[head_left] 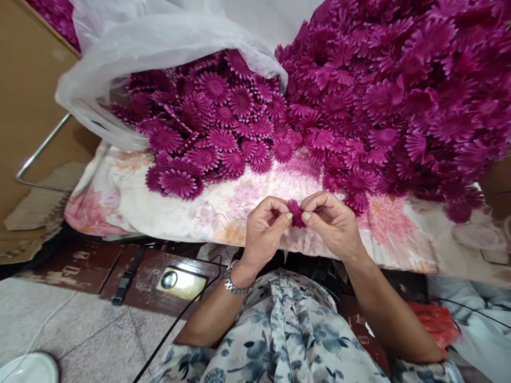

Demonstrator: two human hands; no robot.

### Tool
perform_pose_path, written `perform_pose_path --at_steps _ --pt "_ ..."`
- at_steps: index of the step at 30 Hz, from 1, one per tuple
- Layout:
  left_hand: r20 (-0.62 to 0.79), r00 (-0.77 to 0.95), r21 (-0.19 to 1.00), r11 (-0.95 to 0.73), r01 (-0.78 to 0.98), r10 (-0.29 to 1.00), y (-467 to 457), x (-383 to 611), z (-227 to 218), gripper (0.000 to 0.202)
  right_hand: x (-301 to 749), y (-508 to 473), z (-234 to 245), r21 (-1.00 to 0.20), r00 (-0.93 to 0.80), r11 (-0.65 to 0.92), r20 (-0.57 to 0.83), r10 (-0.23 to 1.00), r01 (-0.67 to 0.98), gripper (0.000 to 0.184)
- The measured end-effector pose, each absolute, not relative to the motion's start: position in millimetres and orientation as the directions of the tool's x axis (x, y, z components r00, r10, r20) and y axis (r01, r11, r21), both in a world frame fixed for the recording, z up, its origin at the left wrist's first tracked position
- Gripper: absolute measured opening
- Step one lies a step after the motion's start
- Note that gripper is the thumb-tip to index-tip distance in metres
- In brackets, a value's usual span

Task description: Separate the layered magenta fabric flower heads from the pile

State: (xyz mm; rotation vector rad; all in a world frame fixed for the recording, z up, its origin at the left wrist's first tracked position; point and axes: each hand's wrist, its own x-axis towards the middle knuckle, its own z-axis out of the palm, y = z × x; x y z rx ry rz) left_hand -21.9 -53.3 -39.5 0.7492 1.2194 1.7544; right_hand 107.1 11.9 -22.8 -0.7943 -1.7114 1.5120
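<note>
Between my two hands is a small magenta artificial flower (296, 214), pinched at its edges above the front of the cloth. My left hand (265, 230) is closed, its thumb and forefinger on the flower's left side. From the other side, my right hand (334, 223) grips it the same way, thumb and forefinger closed. Fingers cover part of the flower. Beyond my hands, a big heap of similar magenta flowers (383, 106) rises at the right. More flowers (221, 139) spill from the mouth of a translucent plastic bag (167, 40) at the left.
A floral cloth (167, 207) covers the work surface. Below its front edge, a phone (181, 283) lies on a dark wooden bench (147, 303), with a black cable passing near it. Cardboard (32, 96) stands at the left, and a red plastic bag (433, 324) is at the lower right.
</note>
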Motion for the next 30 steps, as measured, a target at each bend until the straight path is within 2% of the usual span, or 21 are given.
perform_pose_path --at_steps 3,7,10,15,18,20,25,27,30 --pt "0.072 -0.459 0.956 -0.192 -0.222 0.886 -56.5 -23.6 -41.8 0.008 110.3 11.0 -25.7 -0.995 -0.521 0.095 0.089 0.849 -0.014 0.008" --pt "0.196 -0.44 0.967 -0.247 -0.063 0.877 -59.5 -22.1 -41.6 0.005 109.7 4.6 -26.9 -0.999 -0.582 -0.005 0.015 0.813 -0.032 0.017" --pt "0.275 -0.402 0.959 -0.277 0.056 0.873 -61.3 -19.7 -40.8 0.005 106.9 -1.2 -25.9 -1.0 -0.566 -0.02 -0.008 0.824 -0.015 0.014" --pt "0.38 -0.398 0.924 -0.322 0.208 0.835 -64.1 -17.3 -44.8 0.007 106.2 -5.8 -22.2 -0.972 -0.515 0.226 0.161 0.842 0.065 0.01" --pt "0.373 -0.403 0.923 -0.288 0.257 0.835 -64.8 -18.1 -46.4 0.018 107.6 -7.0 -21.5 -0.951 -0.509 0.292 0.201 0.837 0.103 0.01" --pt "0.321 -0.361 0.939 -0.247 0.238 0.875 -64.1 -20.1 -45.4 0.022 108.7 -7.3 -21.6 -0.94 -0.506 0.317 0.214 0.836 0.127 0.013" --pt "0.267 -0.287 0.963 -0.25 0.096 0.92 -62.1 -25.2 -41.1 0.006 112.8 -4.8 -19.7 -0.891 -0.575 0.413 0.239 0.782 0.191 0.017" --pt "0.308 -0.315 0.951 -0.28 0.131 0.898 -63.2 -24.7 -40.9 0.009 114.6 -3.7 -17.5 -0.853 -0.587 0.464 0.253 0.769 0.239 0.022" --pt "0.439 -0.341 0.89 -0.352 0.289 0.831 -66.5 -21.9 -41.7 0.015 116.1 -3.5 -13.8 -0.773 -0.609 0.555 0.288 0.739 0.307 0.023"
